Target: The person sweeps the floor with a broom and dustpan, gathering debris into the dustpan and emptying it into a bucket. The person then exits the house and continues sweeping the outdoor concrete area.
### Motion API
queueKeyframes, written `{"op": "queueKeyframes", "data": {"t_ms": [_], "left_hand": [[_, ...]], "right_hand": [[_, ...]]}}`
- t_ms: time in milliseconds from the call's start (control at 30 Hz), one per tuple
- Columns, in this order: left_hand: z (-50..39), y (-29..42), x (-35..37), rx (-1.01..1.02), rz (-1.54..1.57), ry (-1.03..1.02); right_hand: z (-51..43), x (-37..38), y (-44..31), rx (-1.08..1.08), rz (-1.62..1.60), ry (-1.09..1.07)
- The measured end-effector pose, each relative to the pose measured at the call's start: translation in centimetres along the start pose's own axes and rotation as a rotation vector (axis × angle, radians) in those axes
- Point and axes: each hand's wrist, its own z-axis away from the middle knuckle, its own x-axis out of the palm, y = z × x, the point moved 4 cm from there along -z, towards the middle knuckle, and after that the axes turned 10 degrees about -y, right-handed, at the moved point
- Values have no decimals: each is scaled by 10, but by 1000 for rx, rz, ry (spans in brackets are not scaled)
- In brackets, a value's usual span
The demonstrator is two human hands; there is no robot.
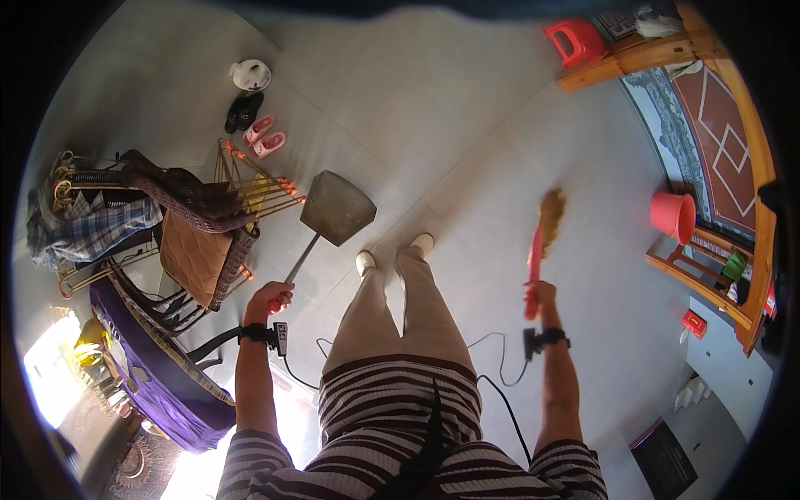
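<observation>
My left hand (272, 300) is closed around the handle of a metal dustpan (338, 209), whose wide grey pan points away from me, left of my feet. On the right, my right hand (540, 299) grips a hand brush (546, 231) by its red handle. The brush's brown bristles point forward and look slightly blurred. Dustpan and brush are well apart, with my legs and the grey tiled floor (462, 156) between them. Whether either tool touches the floor, I cannot tell.
Stacked woven chairs (194, 219) and a purple-covered table (169, 387) stand at left. Pink slippers (269, 145), black shoes (244, 112) and a white container (251, 75) are farther ahead. At right are a red bucket (673, 216), a wooden bench frame (700, 281) and a red stool (575, 42).
</observation>
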Motion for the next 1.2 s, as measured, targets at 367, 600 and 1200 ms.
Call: {"op": "queueKeyframes", "data": {"t_ms": [367,600,1200], "left_hand": [[-57,-50,-27,191,294,-200],[-65,-44,-41,276,362,-276],[-41,-50,-38,459,360,-239]], "right_hand": [[82,231,-36,-530,1065,-127],[103,332,-11,-469,1436,-214],[261,261,-50,-397,1720,-454]]}}
